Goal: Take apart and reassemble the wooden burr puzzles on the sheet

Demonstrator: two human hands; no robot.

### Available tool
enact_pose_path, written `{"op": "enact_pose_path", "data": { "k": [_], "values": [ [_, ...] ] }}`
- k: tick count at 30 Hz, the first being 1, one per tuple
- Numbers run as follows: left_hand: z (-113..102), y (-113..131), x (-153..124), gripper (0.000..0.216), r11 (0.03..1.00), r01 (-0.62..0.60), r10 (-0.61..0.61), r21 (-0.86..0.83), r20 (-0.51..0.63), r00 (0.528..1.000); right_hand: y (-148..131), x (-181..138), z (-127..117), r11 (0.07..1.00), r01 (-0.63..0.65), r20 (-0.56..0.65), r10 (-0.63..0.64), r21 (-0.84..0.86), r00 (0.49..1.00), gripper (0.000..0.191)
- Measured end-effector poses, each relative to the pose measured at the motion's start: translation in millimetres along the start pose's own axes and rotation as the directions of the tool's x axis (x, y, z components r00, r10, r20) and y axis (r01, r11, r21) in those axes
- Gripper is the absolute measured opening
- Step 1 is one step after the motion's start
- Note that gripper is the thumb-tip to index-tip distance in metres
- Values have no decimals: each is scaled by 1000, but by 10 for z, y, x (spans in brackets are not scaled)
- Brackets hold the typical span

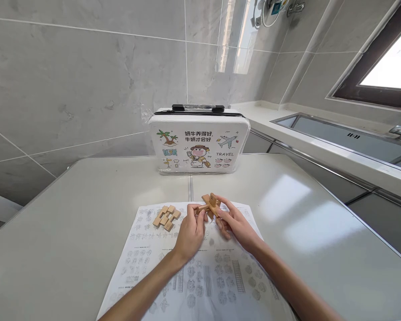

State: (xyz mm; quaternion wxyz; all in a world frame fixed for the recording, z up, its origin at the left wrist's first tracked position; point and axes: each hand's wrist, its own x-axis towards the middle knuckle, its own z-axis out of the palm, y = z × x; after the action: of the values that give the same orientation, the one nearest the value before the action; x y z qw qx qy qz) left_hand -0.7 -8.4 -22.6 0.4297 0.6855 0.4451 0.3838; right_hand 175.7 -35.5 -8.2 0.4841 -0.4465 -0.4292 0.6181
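Note:
Several joined wooden puzzle pieces [213,200] are held up between my two hands, just over a printed sheet. My left hand [191,232] pinches a thin wooden piece [203,207] that sticks out to the left of the cluster. From the right side, my right hand [234,221] grips the cluster, its fingers partly hiding it. To the left of my left hand, a group of notched wooden blocks [167,217] lies on the sheet, touching one another. The instruction sheet [182,303] carries rows of small puzzle diagrams and spreads under both forearms.
A white carry case [200,129] with cartoon prints and a black handle, in clear plastic, stands at the back of the pale table [70,232]. Grey tiled wall rises behind it. To the right are a counter with a sink [347,133] and a window.

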Motion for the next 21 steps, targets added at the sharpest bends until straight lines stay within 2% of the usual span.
{"op": "enact_pose_path", "data": {
  "k": [4, 8, 16, 21],
  "values": [
    [-10, 6, -7, 21, 996, 10, -6, -91, 44, 999, -32, -14, -23, 995, -60, 44, 57, 78, 997, 78],
    [-26, 13, -7, 19, 996, -13, 20, -94, 74, 997, -41, -30, -52, 992, -88, 130, 76, 89, 989, 84],
    [-43, 25, 2, 21, 997, 7, 1, -71, 114, 993, -16, -38, -81, 997, -33, 198, 19, 69, 980, 89],
    [-58, 3, 10, 21, 998, -4, 13, -67, 132, 991, 4, -41, -110, 996, -43, 231, 23, 83, 973, 86]
  ]
}}
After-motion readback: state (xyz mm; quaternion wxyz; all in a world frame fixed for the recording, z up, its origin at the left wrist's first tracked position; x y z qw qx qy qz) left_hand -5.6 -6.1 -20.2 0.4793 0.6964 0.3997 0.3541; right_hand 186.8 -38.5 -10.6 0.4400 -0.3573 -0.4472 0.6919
